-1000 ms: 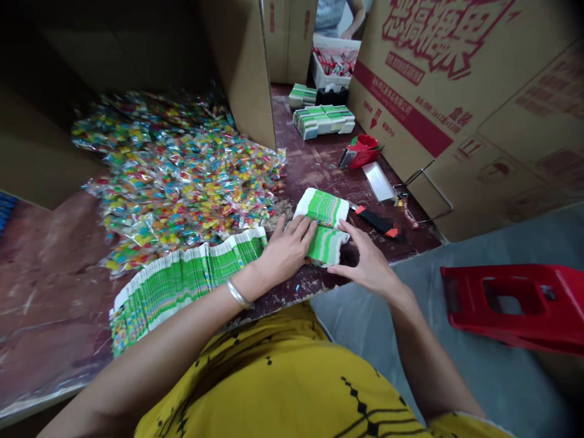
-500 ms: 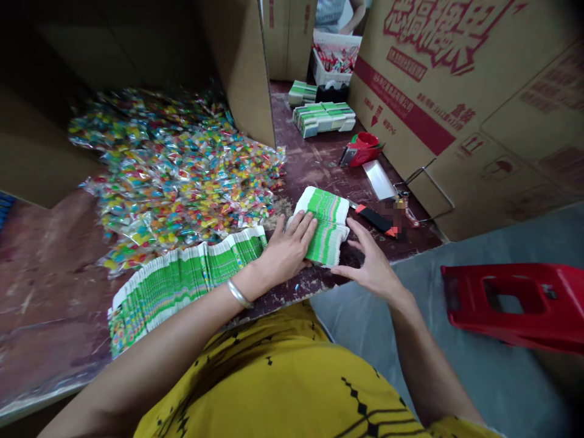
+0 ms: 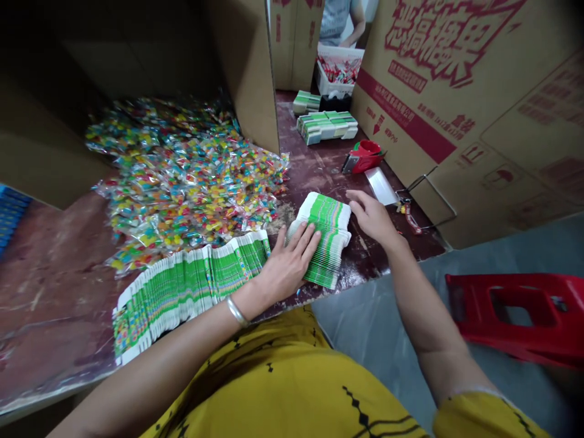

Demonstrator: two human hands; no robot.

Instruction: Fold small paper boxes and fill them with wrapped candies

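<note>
A stack of flat green-and-white printed cartons [image 3: 325,213] lies fanned near the table's front edge. My left hand [image 3: 291,258] rests flat over its left side, fingers stretched out. At the stack's far right corner is my right hand [image 3: 375,218], its thumb and forefinger apart, with the fingertips close to the carton edges; whether they touch I cannot tell. That hand covers nearly all of a utility knife, leaving a bit of orange [image 3: 399,232] in sight. A long row of the same cartons [image 3: 196,280] leans beside my left forearm.
Bagged colourful candies [image 3: 196,176] spill from an open cardboard box [image 3: 249,73]. Farther back are bundled cartons [image 3: 327,126], a red tape dispenser [image 3: 365,156] and a white crate [image 3: 340,67], with a person behind it. A large carton [image 3: 438,121] and red stool [image 3: 520,310] stand right.
My right hand has moved from the stack's near right side to its far right corner, over the utility knife. The stack's near part is spread more. My left hand stays on it.
</note>
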